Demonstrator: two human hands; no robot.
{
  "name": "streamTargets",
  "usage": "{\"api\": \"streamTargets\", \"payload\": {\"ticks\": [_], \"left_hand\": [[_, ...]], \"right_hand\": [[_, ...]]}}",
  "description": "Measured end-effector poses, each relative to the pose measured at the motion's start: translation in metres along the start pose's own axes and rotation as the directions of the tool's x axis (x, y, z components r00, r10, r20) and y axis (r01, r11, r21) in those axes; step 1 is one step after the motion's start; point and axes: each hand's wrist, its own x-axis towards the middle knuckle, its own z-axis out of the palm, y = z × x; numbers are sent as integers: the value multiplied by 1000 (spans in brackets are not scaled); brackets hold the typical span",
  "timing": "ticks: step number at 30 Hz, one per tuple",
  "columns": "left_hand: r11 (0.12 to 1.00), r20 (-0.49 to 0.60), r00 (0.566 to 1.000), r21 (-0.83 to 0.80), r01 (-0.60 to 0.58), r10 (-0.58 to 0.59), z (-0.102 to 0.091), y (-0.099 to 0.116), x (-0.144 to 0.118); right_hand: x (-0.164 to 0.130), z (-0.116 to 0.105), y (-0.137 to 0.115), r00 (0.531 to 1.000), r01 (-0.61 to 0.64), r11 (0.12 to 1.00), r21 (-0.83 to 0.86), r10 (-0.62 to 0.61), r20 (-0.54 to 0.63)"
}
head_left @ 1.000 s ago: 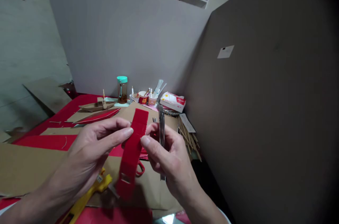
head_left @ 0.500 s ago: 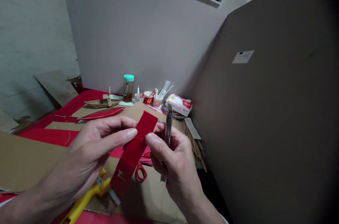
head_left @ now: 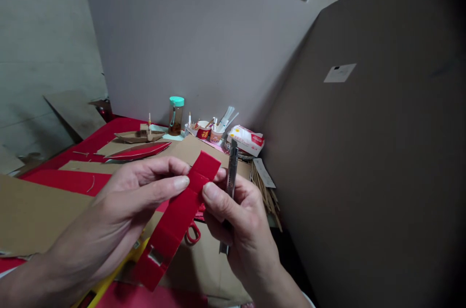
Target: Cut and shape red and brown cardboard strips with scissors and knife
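Red strip pinched by both hands' fingers; right hand also grips knife; cups hold sticks.

Long red felt-covered strip with a small rectangular cutout near its lower end, tilted diagonally between your fingers, slim metal utility knife upright beside it

Both hands' fingers pinch a red strip; the right hand also holds a knife.
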Motion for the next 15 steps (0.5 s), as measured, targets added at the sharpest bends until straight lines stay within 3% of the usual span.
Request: {"api": "streamTargets", "payload": {"ticks": [4, 8, 11, 15], "left_hand": [[996, -32, 996, 47, -79, 81, 3, -9, 1], [931, 3, 982, 319, -180, 189, 4, -14, 0], [875, -30, 965, 431, -222, 260, 3, -14, 1], [793, -128, 893, 526, -307, 431, -2, -12, 1]], "right_hand": [[3, -1, 3, 998, 7, 1000, 23, -6, -63], [6, -2, 6, 990, 25, 1000, -6, -26, -139], [3, -5, 3, 983, 84, 971, -225, -118, -141], [-6, -13, -11, 958, 225, 750, -622, -288, -1]]}}
